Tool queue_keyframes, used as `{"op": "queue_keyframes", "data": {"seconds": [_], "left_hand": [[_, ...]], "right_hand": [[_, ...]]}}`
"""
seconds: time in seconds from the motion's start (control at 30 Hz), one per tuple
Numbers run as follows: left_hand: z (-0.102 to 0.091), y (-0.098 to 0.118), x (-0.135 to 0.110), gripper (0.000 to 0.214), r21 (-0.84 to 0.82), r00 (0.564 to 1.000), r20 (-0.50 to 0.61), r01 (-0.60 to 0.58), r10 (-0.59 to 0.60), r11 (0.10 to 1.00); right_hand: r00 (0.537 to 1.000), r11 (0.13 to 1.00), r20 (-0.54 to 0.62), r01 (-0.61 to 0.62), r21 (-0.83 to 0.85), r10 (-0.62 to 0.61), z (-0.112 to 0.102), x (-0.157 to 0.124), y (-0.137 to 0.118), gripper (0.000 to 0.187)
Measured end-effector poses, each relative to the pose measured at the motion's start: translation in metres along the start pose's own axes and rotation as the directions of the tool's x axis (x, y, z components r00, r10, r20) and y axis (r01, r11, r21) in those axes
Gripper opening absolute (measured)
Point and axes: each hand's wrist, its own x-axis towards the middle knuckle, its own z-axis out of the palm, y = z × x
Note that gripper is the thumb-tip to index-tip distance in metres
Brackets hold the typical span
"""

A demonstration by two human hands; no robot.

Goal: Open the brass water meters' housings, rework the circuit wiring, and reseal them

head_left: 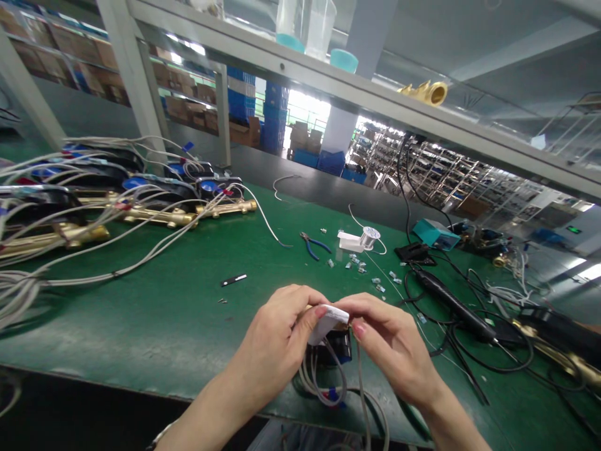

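My left hand (280, 330) is closed on a small white plastic piece (330, 321), its thumb lying over the piece's near face. Fingers curled, my right hand (394, 341) pinches at the right end of the same piece; what sits between its thumb and fingertips is too small to make out. Directly below is a dark, glossy round-bodied device (342, 346), partly covered by the hands. Grey cables (323, 399) loop down from there toward the bench edge, with blue and red bits on them.
Blue-handled cutters (310, 245), a solder wire spool (370, 237) and several small clear-blue parts (361, 267) lie beyond my hands. At right are a black pen-shaped tool (453, 305) and a teal box (436, 233). Brass-bodied meters (164, 213) with cables crowd the left.
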Motion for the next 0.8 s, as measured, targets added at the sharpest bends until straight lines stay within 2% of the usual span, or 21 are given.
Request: {"op": "queue_keyframes", "data": {"seconds": [0.17,0.3,0.47,0.53,0.63,0.7,0.8], "left_hand": [[0.0,0.003,0.0,0.014,-0.001,0.999,0.0,-0.034,0.034,0.999],[0.001,0.004,0.0,0.016,0.002,0.998,-0.017,-0.058,0.058,0.998],[0.002,0.002,0.0,0.016,0.014,0.998,-0.027,-0.064,0.065,0.998],[0.0,0.0,0.001,0.015,0.005,0.997,-0.033,-0.066,0.066,0.998],[-0.001,0.0,0.001,0.015,-0.016,0.995,-0.034,-0.099,0.098,0.995],[-0.001,0.001,0.0,0.016,-0.018,0.991,-0.049,-0.127,0.126,0.992],[-0.002,-0.001,-0.008,0.025,-0.004,0.985,-0.11,-0.133,0.131,0.991]], "right_hand": [[0.996,0.997,-0.048,-0.074,-0.011,0.073,0.001,0.002,0.001,0.015],[0.993,0.984,-0.109,0.015,-0.177,-0.035,0.007,0.004,0.0,0.011],[0.966,0.931,-0.171,0.126,-0.344,-0.194,0.013,0.0,-0.001,0.011],[0.966,0.92,-0.162,0.13,-0.37,-0.202,0.014,-0.001,0.0,0.011],[0.981,0.91,-0.133,0.074,-0.408,-0.139,0.014,-0.003,0.002,0.005],[0.988,0.893,-0.104,0.058,-0.446,-0.116,0.013,-0.003,0.002,0.01],[0.99,0.867,-0.021,0.115,-0.484,-0.143,0.011,-0.002,-0.002,0.017]]}}
